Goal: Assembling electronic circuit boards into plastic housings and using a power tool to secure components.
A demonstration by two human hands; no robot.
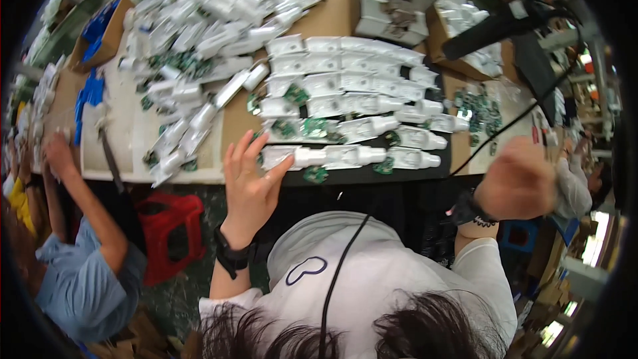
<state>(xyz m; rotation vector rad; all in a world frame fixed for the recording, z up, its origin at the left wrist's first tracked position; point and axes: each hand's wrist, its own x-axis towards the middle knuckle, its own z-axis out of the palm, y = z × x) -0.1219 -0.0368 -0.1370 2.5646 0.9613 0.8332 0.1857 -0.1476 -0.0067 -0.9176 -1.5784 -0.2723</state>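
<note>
My left hand [251, 183] is at the table's near edge with its fingers spread. Its thumb and forefinger lie at the left end of a white plastic housing [309, 156] in the nearest row; whether they press on it I cannot tell. My right hand [517, 183] is raised at the right, apart from the rows. Motion smears it, and its fingers do not show clearly. Rows of open white housings [359, 83] lie side by side on a dark mat [438, 169]. Green circuit boards [315, 127] rest on or beside several of them, one [316, 174] close to the front edge.
White housings [219, 0] are heaped at the back left, with loose boards [179, 65] below. More boards [478, 110] lie at the right near a black cable [512, 126]. A box of blue parts [123, 20] stands far left. A co-worker [93, 252] sits left, beside a red stool [169, 239].
</note>
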